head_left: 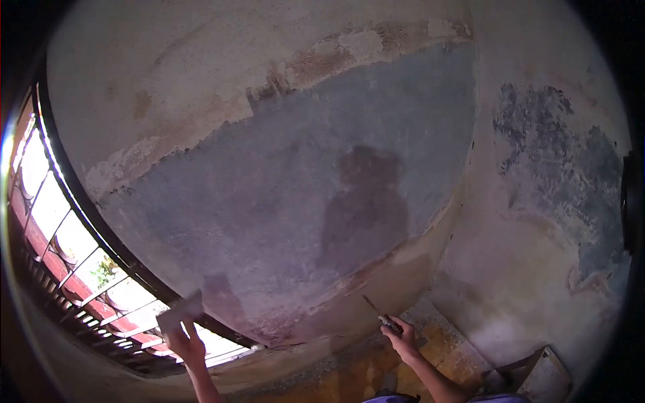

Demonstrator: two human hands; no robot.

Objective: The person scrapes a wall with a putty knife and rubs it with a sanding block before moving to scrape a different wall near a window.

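Observation:
My left hand (186,344) is raised in front of the barred window, its fingers closed on a flat, grey rectangular scraper blade (180,313). The blade overlaps the window frame and the lower left of the wall in this view. At the lower right, my right hand (403,338) wraps round the dark handle of a narrow-bladed putty knife (373,306), whose tip points up and left. Ahead is a wall with a large smooth grey patch (269,181), bordered above by rough, flaking cream plaster (322,57). My shadow falls on the grey patch.
A window with metal bars (70,238) lets in bright light on the left. The right wall carries a mottled dark patch (537,134). Below my right hand lies a stained yellowish board or ledge (443,346). A box-like object (545,377) sits at the bottom right.

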